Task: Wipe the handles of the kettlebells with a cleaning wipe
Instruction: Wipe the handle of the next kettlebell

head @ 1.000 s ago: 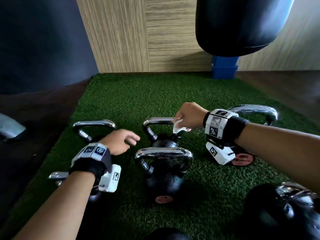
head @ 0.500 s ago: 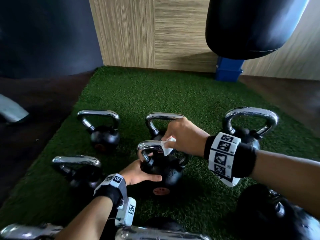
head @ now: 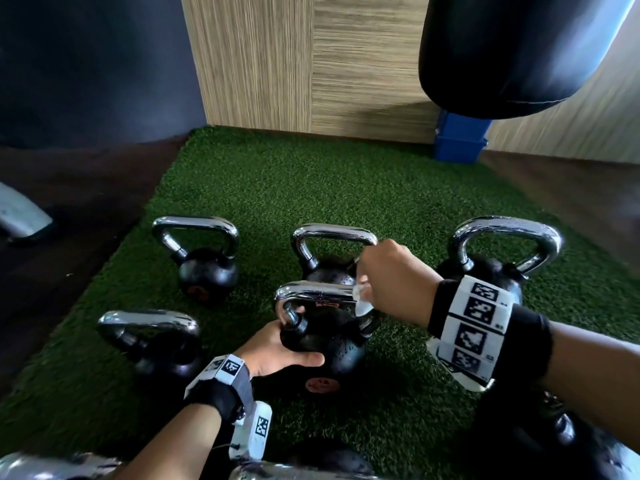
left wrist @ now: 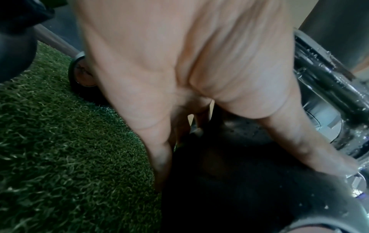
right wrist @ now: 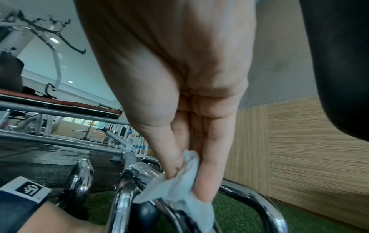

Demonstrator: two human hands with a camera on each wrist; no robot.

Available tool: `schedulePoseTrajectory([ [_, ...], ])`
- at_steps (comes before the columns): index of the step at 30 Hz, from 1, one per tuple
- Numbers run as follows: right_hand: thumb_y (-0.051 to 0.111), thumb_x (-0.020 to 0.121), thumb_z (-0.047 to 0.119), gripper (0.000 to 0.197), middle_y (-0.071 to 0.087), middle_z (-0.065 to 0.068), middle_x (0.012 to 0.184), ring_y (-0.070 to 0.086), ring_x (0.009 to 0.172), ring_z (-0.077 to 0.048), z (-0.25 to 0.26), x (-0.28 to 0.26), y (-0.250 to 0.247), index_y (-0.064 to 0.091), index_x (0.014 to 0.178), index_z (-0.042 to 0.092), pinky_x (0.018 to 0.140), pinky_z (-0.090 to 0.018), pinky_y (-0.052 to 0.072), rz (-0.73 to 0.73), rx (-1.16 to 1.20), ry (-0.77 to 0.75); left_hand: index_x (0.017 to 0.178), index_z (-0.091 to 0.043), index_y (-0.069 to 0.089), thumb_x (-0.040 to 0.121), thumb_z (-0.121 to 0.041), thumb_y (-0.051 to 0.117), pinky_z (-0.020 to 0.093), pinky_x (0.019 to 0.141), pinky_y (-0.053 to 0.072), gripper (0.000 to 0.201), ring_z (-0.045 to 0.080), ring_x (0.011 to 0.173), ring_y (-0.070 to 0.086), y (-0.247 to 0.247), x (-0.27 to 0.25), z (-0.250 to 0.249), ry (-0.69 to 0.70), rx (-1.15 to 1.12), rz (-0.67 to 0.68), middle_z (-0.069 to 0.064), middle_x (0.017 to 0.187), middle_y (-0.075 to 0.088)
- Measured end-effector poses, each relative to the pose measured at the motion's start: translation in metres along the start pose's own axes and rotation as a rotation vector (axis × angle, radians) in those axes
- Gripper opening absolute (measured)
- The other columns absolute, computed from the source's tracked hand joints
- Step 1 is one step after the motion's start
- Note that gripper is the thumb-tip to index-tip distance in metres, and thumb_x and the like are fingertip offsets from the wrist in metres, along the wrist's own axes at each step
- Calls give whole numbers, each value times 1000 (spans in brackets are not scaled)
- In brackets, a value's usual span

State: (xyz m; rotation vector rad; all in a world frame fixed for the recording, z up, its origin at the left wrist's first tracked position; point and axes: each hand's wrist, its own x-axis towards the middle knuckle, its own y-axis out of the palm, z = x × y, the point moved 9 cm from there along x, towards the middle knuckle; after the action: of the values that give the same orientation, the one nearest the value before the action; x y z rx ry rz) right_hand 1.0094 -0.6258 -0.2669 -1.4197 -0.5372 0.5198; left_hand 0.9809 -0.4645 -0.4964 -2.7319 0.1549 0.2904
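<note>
Green artificial turf mat [head: 311, 188] covers the floor, bordered by dark flooring [head: 79, 202] on both sides. Wood-grain wall panels [head: 277, 60] stand behind it, adjoining a dark wall [head: 86, 64] at left. A black punching bag [head: 512, 50] hangs above a blue base [head: 457, 140]. Gym frames [right wrist: 49, 113] and recessed ceiling lights [right wrist: 54, 40] appear in the right wrist view.

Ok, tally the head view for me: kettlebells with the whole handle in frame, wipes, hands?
kettlebells, handle fully in frame: 5
wipe: 1
hands: 2, left hand, right hand
Total: 8
More kettlebells are cut off at the lower edge and not counted.
</note>
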Motion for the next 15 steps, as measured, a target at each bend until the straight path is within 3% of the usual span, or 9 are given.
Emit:
schedulePoseTrajectory([
  [3, 64, 86, -3, 13, 75, -10, 85, 73, 76, -20, -20, -4, 4, 75, 89, 4, 70, -34, 63, 62, 21, 77, 145, -38, 47, 42, -68, 94, 23, 117, 31, 118, -9, 131, 49, -1, 1, 1, 7, 7, -1, -26, 136, 60],
  [6, 61, 85, -2, 16, 76, -9, 83, 74, 76, -20, -23, -4, 6, 76, 86, 5, 71, -35, 63, 80, 30, 99, 145, -39, 46, 39, -69, 94, 18, 113, 33, 121, -19, 121, 50, -2, 2, 3, 9, -23, -18, -29, 129, 62],
  [10, 64, 81, -3, 12, 74, -11, 83, 73, 78, -24, -23, -2, 5, 74, 83, 3, 71, -38, 63, 76, 49, 129, 148, -33, 44, 35, -70, 94, 14, 110, 31, 129, -14, 123, 50, -2, 3, 3, 9, -36, -11, -26, 131, 61],
  [13, 67, 80, -1, 8, 74, -10, 81, 73, 76, -21, -27, -3, 6, 74, 81, 3, 70, -35, 63, 83, 52, 161, 146, -34, 46, 42, -60, 97, -3, 94, 32, 119, -27, 111, 50, -3, 2, 2, 9, -54, -8, -30, 121, 63],
  [15, 70, 80, 1, 8, 74, -8, 84, 72, 77, -18, -29, -2, 6, 74, 86, 4, 71, -33, 63, 86, 38, 174, 146, -32, 47, 47, -51, 99, 0, 97, 33, 113, -23, 113, 53, -3, 2, 3, -6, -67, -14, -27, 121, 66],
])
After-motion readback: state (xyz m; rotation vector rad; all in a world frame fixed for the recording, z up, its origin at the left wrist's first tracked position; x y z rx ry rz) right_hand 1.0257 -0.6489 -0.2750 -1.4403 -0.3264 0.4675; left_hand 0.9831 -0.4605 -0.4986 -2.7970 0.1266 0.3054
